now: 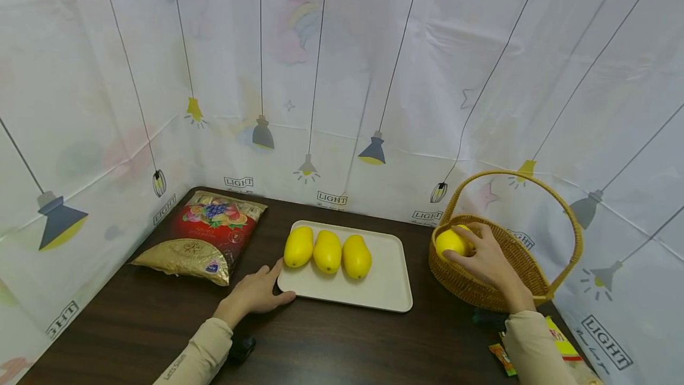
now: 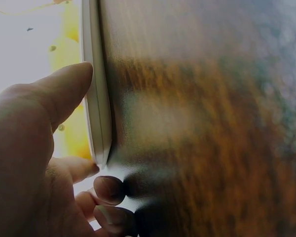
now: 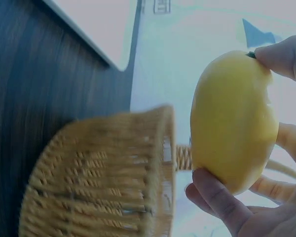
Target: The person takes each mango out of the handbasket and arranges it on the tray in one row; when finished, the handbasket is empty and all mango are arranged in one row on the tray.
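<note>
My right hand (image 1: 488,254) holds a yellow mango (image 3: 232,123) by its ends, above the left end of the wicker basket (image 1: 465,287). In the right wrist view the thumb and fingers lie against the fruit, and the basket's woven side stands below it. Three more yellow mangoes (image 1: 327,251) lie side by side on the left half of a cream tray (image 1: 382,272). Near the tray's front left corner, my left hand (image 1: 253,293) rests with thumb and forefinger spread, touching the rim. The left wrist view shows the other fingertips (image 2: 110,190) down at the dark tabletop.
On the left lies a red and gold bag (image 1: 214,233) with fruit printed on it. The basket's tall handle (image 1: 569,212) arches up on the right. Snack packets (image 1: 563,340) lie by the right forearm, and a small black object (image 1: 243,348) by the left wrist.
</note>
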`<state>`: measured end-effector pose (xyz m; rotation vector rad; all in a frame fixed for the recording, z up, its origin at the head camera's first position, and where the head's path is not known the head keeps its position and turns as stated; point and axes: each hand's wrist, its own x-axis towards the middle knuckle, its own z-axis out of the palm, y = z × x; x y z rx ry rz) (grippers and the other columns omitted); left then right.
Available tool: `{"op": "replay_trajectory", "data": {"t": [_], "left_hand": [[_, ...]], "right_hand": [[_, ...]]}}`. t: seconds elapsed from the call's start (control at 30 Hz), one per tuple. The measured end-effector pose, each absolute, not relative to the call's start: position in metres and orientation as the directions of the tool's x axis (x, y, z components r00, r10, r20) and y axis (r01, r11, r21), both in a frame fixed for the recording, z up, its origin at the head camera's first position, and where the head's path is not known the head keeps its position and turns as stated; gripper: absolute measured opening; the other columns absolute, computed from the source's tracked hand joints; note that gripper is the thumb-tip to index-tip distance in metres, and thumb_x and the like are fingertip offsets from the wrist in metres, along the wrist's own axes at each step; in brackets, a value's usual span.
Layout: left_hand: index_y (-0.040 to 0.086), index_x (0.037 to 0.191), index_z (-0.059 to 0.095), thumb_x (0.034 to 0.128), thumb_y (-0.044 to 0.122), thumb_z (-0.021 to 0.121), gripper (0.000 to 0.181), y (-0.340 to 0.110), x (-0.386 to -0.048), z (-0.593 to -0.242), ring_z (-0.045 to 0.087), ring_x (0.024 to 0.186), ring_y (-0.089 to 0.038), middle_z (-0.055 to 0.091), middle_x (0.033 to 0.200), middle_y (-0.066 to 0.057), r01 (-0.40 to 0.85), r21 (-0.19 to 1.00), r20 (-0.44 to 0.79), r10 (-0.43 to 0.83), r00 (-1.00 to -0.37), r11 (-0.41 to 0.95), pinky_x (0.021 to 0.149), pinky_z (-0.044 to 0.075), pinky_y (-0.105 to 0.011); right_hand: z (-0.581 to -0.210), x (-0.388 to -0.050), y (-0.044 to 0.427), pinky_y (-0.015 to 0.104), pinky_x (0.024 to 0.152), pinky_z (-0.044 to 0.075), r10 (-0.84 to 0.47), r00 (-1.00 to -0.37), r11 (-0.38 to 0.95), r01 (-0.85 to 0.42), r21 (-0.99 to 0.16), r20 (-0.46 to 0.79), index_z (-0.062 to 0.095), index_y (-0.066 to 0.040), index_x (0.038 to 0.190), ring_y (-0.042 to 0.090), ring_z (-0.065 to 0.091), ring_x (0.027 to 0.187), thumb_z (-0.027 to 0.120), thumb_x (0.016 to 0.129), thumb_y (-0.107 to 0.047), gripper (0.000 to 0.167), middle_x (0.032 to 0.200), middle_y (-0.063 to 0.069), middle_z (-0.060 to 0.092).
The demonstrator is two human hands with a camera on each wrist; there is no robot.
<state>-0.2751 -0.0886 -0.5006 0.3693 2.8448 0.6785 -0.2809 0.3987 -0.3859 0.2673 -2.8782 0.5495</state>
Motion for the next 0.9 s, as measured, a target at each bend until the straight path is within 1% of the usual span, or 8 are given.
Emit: {"op": "replay_trajectory", "data": {"t": [0.13, 0.27, 0.33, 0.5, 0.57, 0.73, 0.9], "left_hand": [[0.012, 0.159, 0.029, 0.0876, 0.064, 0.065, 0.095, -0.089, -0.275, -0.501, 0.061, 0.119, -0.045, 0.050, 0.147, -0.025, 0.194, 0.464, -0.129, 0.283, -0.950, 0.864, 0.100, 0.048, -0.062], [0.012, 0.159, 0.029, 0.0881, 0.063, 0.064, 0.095, -0.088, -0.275, -0.502, 0.060, 0.121, -0.046, 0.049, 0.148, -0.025, 0.191, 0.466, -0.131, 0.280, -0.951, 0.864, 0.101, 0.047, -0.062], [0.012, 0.159, 0.029, 0.0881, 0.063, 0.064, 0.095, -0.088, -0.275, -0.502, 0.059, 0.122, -0.046, 0.048, 0.149, -0.025, 0.189, 0.468, -0.131, 0.279, -0.951, 0.863, 0.102, 0.046, -0.062], [0.013, 0.159, 0.029, 0.0877, 0.063, 0.065, 0.095, -0.088, -0.275, -0.502, 0.061, 0.119, -0.045, 0.051, 0.147, -0.024, 0.193, 0.468, -0.124, 0.280, -0.952, 0.863, 0.099, 0.048, -0.061], [0.013, 0.160, 0.029, 0.0877, 0.063, 0.065, 0.095, -0.088, -0.274, -0.502, 0.062, 0.117, -0.044, 0.051, 0.146, -0.023, 0.195, 0.466, -0.122, 0.281, -0.952, 0.863, 0.098, 0.049, -0.061], [0.013, 0.160, 0.029, 0.0877, 0.064, 0.065, 0.095, -0.088, -0.275, -0.500, 0.060, 0.121, -0.046, 0.049, 0.148, -0.024, 0.192, 0.468, -0.130, 0.282, -0.951, 0.863, 0.101, 0.047, -0.062], [0.012, 0.160, 0.029, 0.0886, 0.063, 0.064, 0.094, -0.089, -0.274, -0.500, 0.059, 0.123, -0.047, 0.048, 0.150, -0.025, 0.190, 0.473, -0.133, 0.283, -0.950, 0.860, 0.102, 0.046, -0.063]], "right_hand": [[-0.392, -0.283, 0.384, 0.053, 0.088, 0.053, -0.176, -0.954, 0.894, -0.258, -0.367, 0.242, 0.052, -0.006, 0.145, 0.046, 0.050, 0.117, 0.070, 0.091, -0.042, 0.067, 0.143, 0.028, 0.035], [-0.400, -0.286, 0.370, 0.053, 0.089, 0.056, -0.217, -0.944, 0.871, -0.303, -0.387, 0.250, 0.054, -0.006, 0.143, 0.046, 0.051, 0.119, 0.073, 0.089, -0.037, 0.066, 0.146, 0.029, 0.034], [-0.404, -0.288, 0.364, 0.054, 0.089, 0.056, -0.243, -0.936, 0.871, -0.325, -0.368, 0.253, 0.055, -0.006, 0.142, 0.048, 0.050, 0.121, 0.074, 0.088, -0.036, 0.065, 0.147, 0.029, 0.034], [-0.411, -0.290, 0.357, 0.056, 0.090, 0.054, -0.262, -0.930, 0.892, -0.336, -0.303, 0.260, 0.056, -0.008, 0.142, 0.049, 0.049, 0.122, 0.074, 0.086, -0.039, 0.066, 0.149, 0.029, 0.032], [-0.414, -0.291, 0.356, 0.056, 0.091, 0.053, -0.258, -0.926, 0.893, -0.337, -0.299, 0.275, 0.056, -0.008, 0.142, 0.049, 0.049, 0.123, 0.075, 0.086, -0.039, 0.067, 0.149, 0.029, 0.032], [-0.415, -0.292, 0.350, 0.056, 0.090, 0.054, -0.274, -0.906, 0.875, -0.374, -0.308, 0.322, 0.057, -0.008, 0.141, 0.049, 0.050, 0.122, 0.077, 0.085, -0.034, 0.065, 0.147, 0.028, 0.035], [-0.417, -0.295, 0.337, 0.060, 0.094, 0.051, -0.315, -0.897, 0.854, -0.411, -0.318, 0.310, 0.058, -0.009, 0.140, 0.049, 0.049, 0.124, 0.077, 0.084, -0.035, 0.064, 0.147, 0.027, 0.037]]}}
